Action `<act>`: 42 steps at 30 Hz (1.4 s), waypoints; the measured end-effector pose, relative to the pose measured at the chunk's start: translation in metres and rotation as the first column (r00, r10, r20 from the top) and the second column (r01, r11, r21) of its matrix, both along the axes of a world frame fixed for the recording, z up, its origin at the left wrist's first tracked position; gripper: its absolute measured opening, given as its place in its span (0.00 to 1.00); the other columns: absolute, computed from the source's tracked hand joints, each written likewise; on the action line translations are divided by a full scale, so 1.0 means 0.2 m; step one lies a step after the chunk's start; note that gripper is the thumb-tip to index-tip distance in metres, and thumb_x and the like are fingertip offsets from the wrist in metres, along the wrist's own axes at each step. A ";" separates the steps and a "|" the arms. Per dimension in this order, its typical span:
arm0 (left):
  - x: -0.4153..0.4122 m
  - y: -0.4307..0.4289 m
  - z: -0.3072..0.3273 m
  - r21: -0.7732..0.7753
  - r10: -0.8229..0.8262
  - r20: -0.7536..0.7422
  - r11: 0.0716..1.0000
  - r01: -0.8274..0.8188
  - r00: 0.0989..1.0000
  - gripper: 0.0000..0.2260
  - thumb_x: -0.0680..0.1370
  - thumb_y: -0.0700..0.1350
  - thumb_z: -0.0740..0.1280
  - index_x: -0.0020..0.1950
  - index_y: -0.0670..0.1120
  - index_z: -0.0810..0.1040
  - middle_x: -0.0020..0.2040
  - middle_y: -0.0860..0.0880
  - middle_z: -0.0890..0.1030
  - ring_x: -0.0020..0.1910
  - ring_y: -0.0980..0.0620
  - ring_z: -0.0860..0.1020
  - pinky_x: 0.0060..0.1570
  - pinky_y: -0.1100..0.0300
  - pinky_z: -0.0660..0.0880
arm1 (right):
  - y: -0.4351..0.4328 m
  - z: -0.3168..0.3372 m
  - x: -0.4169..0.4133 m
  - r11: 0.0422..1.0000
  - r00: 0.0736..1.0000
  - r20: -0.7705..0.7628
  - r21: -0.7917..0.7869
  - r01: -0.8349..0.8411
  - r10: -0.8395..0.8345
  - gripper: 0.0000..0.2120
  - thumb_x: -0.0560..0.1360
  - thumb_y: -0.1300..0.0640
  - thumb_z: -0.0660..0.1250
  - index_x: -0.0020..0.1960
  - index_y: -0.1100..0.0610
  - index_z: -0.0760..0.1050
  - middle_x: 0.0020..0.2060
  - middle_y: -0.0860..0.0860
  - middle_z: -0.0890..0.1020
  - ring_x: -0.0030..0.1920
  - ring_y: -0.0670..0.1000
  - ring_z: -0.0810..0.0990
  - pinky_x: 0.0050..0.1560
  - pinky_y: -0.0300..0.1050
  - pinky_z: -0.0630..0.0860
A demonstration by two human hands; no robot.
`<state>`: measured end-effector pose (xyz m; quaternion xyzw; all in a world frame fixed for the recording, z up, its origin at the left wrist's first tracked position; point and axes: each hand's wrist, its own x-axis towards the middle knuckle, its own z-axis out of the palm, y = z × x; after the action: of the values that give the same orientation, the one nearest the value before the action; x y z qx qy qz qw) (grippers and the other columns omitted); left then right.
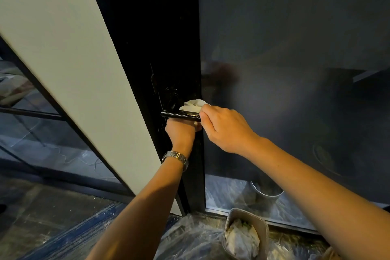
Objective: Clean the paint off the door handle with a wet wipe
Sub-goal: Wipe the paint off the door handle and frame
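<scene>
White wipe [193, 105] on black handle [179, 114]

Grey bin [245, 232] of crumpled wipes on plastic floor sheeting [190, 238], pale wall panel [69, 65], dark glass [295, 48]

Only one view is given, taken from a wide-angle camera worn on the person's head. It is aimed forward and downward, so that the black door edge [168, 48] is seen close ahead and the plastic-covered floor [190, 238] is caught along the lower border. Both forearms are seen entering from the bottom, reaching away from the lens. Straight lines are bent toward the frame's edges by the wide lens. No second view is supplied for overlap.
</scene>
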<state>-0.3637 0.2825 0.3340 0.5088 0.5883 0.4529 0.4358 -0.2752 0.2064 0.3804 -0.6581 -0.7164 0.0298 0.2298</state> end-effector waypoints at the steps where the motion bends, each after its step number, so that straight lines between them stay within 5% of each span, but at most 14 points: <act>1: 0.00 0.01 0.00 0.028 0.024 -0.026 0.999 -0.024 0.999 0.09 0.74 0.36 0.66 0.52 0.34 0.77 0.49 0.38 0.81 0.47 0.42 0.80 0.26 0.70 0.71 | 0.00 0.00 0.00 1.000 1.000 0.005 0.003 0.000 0.000 0.13 0.81 0.52 0.51 0.53 0.58 0.71 0.46 0.53 0.80 0.39 0.51 0.77 0.35 0.46 0.76; 9: -0.18 0.07 -0.04 0.205 0.020 -0.242 0.978 0.031 0.970 0.09 0.75 0.36 0.63 0.54 0.36 0.75 0.49 0.42 0.77 0.44 0.49 0.75 0.41 0.65 0.71 | 0.01 -0.02 0.01 1.000 1.000 -0.013 0.009 -0.004 0.004 0.12 0.81 0.52 0.50 0.52 0.56 0.70 0.39 0.46 0.71 0.30 0.45 0.68 0.28 0.34 0.61; 12: -0.26 0.13 -0.09 0.028 -0.096 -0.329 0.993 0.111 0.939 0.10 0.77 0.38 0.59 0.52 0.35 0.76 0.46 0.40 0.80 0.42 0.44 0.78 0.41 0.56 0.75 | 0.01 -0.02 0.01 1.000 0.999 -0.037 0.018 -0.011 0.012 0.11 0.81 0.53 0.51 0.51 0.56 0.70 0.37 0.45 0.71 0.29 0.43 0.67 0.29 0.32 0.59; 15: -0.24 0.15 -0.10 -0.129 -0.167 -0.233 0.982 0.139 0.958 0.14 0.77 0.47 0.61 0.52 0.36 0.76 0.43 0.41 0.79 0.36 0.48 0.76 0.34 0.60 0.72 | 0.02 -0.02 0.01 0.999 0.999 -0.035 0.032 -0.015 0.016 0.11 0.81 0.53 0.51 0.48 0.57 0.70 0.34 0.45 0.71 0.29 0.45 0.68 0.28 0.36 0.62; 20: -0.16 0.07 -0.12 0.157 -0.079 -0.359 0.977 0.143 0.930 0.22 0.71 0.48 0.71 0.61 0.42 0.70 0.55 0.46 0.74 0.50 0.52 0.73 0.47 0.63 0.70 | 0.02 -0.02 0.01 0.999 0.999 -0.031 0.048 -0.014 0.016 0.10 0.80 0.54 0.52 0.45 0.57 0.69 0.31 0.43 0.67 0.27 0.46 0.66 0.27 0.38 0.61; 23: -0.16 0.07 -0.12 0.306 -0.069 -0.381 0.931 0.197 0.922 0.17 0.72 0.42 0.70 0.59 0.41 0.74 0.59 0.44 0.73 0.54 0.49 0.75 0.53 0.65 0.68 | 0.03 -0.02 0.00 0.999 0.999 -0.039 0.052 -0.012 0.014 0.11 0.80 0.54 0.52 0.46 0.58 0.69 0.32 0.45 0.69 0.28 0.46 0.66 0.28 0.42 0.62; 28: -0.25 0.07 -0.14 0.341 -0.133 -0.572 0.859 0.382 0.810 0.11 0.75 0.40 0.65 0.55 0.38 0.76 0.56 0.45 0.72 0.42 0.55 0.74 0.46 0.72 0.69 | 0.02 -0.02 0.00 0.999 0.999 -0.040 0.041 -0.017 0.019 0.11 0.80 0.54 0.51 0.45 0.57 0.69 0.30 0.43 0.67 0.28 0.47 0.67 0.28 0.42 0.62; 32: -0.25 0.12 -0.10 0.278 -0.075 -0.468 0.933 0.227 0.881 0.05 0.75 0.35 0.60 0.46 0.36 0.75 0.49 0.37 0.77 0.31 0.57 0.69 0.27 0.72 0.67 | 0.03 -0.02 0.00 0.999 0.999 -0.036 0.033 -0.016 0.017 0.11 0.80 0.54 0.51 0.45 0.57 0.68 0.29 0.43 0.67 0.28 0.47 0.67 0.29 0.42 0.62; 36: -0.19 0.07 -0.10 0.306 -0.138 -0.585 0.875 0.376 0.799 0.09 0.77 0.37 0.59 0.53 0.36 0.76 0.60 0.41 0.72 0.39 0.53 0.74 0.37 0.74 0.70 | 0.03 -0.02 0.00 0.999 1.000 -0.024 0.040 -0.006 0.007 0.12 0.81 0.54 0.51 0.46 0.58 0.70 0.33 0.47 0.72 0.30 0.49 0.70 0.29 0.42 0.63; 38: -0.19 0.06 -0.11 0.292 -0.160 -0.621 0.861 0.417 0.767 0.10 0.77 0.38 0.60 0.53 0.36 0.76 0.62 0.41 0.70 0.48 0.45 0.76 0.46 0.67 0.71 | 0.02 -0.02 0.00 0.999 1.000 -0.017 0.038 0.000 0.001 0.12 0.81 0.54 0.51 0.47 0.58 0.70 0.34 0.48 0.73 0.30 0.49 0.70 0.29 0.42 0.63; 40: -0.19 0.08 -0.11 0.269 -0.125 -0.558 0.908 0.322 0.820 0.09 0.76 0.37 0.61 0.53 0.35 0.76 0.60 0.40 0.73 0.49 0.42 0.77 0.48 0.61 0.74 | 0.02 -0.02 0.00 1.000 1.000 -0.016 0.025 0.002 -0.001 0.12 0.81 0.53 0.50 0.49 0.57 0.70 0.35 0.47 0.72 0.29 0.47 0.69 0.27 0.38 0.61; 42: -0.17 0.12 -0.10 0.246 -0.097 -0.456 0.942 0.230 0.885 0.09 0.74 0.36 0.64 0.52 0.34 0.76 0.52 0.39 0.77 0.45 0.44 0.79 0.41 0.64 0.75 | 0.02 -0.02 0.00 1.000 1.000 -0.014 0.018 0.010 -0.009 0.12 0.81 0.53 0.50 0.50 0.58 0.70 0.35 0.46 0.71 0.29 0.46 0.67 0.27 0.37 0.60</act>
<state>-0.3974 0.3056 0.3130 0.7045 0.5517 0.3702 0.2495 -0.2748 0.2094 0.3769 -0.6592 -0.7119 0.0269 0.2407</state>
